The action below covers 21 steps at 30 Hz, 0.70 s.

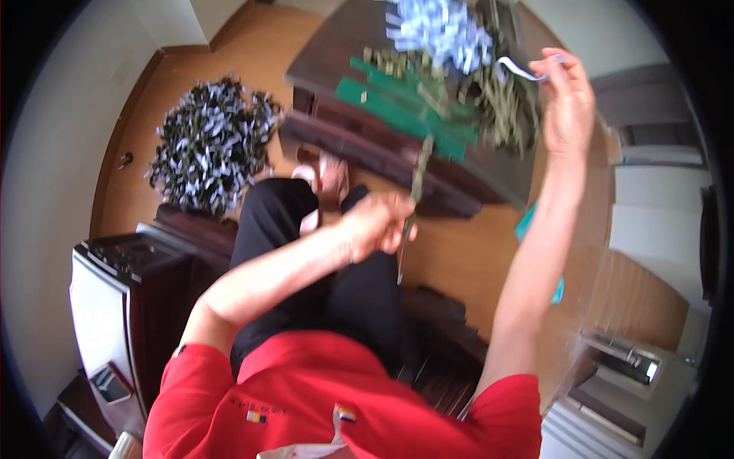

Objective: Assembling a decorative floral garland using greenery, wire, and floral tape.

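Free table corner (502, 177), strip heap (443, 38) beyond

One left hand (375, 223) and one right hand (566, 99), one strip apiece.
The left hand has one olive strip (420, 172), the right hand one white strip (518, 70). One desk (329, 57) bears one pale pile (440, 30), at least two olive clumps (501, 111), and several green bands (401, 107), overlapping and too blurred for an exact number. One mixed heap (210, 145) of dark and pale strips lies on the floor (451, 252), its pieces too many to count. Two teal patches (526, 223) show, one either side of the right forearm; whether they make one thing or two, I cannot tell.
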### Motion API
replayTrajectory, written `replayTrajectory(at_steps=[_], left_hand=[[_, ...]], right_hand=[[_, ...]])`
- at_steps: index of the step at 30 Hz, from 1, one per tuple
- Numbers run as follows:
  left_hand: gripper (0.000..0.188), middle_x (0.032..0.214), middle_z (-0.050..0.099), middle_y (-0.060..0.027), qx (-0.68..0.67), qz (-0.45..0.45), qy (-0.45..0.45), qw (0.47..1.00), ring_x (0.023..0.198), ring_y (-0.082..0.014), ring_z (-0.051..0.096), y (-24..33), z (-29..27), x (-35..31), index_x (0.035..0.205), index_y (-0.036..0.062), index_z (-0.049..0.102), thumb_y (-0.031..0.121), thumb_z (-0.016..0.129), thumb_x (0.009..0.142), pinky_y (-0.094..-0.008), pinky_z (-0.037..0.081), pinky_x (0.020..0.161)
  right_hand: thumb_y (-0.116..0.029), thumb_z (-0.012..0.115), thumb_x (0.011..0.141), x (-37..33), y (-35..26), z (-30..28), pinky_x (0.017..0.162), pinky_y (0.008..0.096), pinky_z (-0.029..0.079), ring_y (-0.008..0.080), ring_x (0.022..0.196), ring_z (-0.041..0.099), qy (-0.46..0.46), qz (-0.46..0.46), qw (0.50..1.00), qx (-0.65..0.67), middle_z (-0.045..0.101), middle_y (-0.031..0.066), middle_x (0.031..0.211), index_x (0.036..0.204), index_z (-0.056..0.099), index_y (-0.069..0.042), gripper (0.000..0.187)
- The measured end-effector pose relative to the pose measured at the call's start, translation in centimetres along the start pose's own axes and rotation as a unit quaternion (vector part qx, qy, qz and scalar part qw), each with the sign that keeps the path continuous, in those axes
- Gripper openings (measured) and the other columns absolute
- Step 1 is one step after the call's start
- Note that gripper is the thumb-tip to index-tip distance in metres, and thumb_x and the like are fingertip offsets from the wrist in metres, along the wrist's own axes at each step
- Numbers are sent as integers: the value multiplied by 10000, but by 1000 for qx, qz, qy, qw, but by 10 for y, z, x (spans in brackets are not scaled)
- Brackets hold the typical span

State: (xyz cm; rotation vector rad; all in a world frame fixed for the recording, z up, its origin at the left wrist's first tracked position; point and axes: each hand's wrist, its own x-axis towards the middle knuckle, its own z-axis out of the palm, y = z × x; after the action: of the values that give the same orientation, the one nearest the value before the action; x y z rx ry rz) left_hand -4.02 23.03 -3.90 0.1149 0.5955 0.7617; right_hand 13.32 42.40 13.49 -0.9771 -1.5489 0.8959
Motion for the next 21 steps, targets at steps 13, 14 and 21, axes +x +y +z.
replayTrajectory(at_steps=[13, 14, 21], left_hand=[[44, 873, 652, -94, 118, 49, -35, 991, 629, -70, 525, 18, 12, 15, 934, 41, 592, 35, 565, 900, -198, 450, 586], [44, 873, 652, -94, 123, 47, -32, 991, 629, -70, 525, 17, 13, 16, 934, 41, 592, 35, 565, 900, -198, 450, 586], [37, 882, 656, -109, 103, 50, -39, 993, 619, -87, 531, 13, 17, 19, 919, 45, 582, 24, 568, 893, -207, 460, 589]], right_hand=[[-57, 601, 879, -284, 27, 10, 595, 189, 390, 87, 669, 494, -61, 334, 920, 195, 621, 77, 885, 994, 633, 15, 140], [-57, 601, 879, -285, 29, 12, 595, 189, 390, 87, 669, 494, -59, 333, 919, 200, 621, 77, 885, 994, 633, 15, 140], [-69, 607, 884, -278, 30, 17, 632, 197, 405, 94, 704, 511, -93, 345, 916, 182, 617, 66, 841, 959, 642, 17, 119]])
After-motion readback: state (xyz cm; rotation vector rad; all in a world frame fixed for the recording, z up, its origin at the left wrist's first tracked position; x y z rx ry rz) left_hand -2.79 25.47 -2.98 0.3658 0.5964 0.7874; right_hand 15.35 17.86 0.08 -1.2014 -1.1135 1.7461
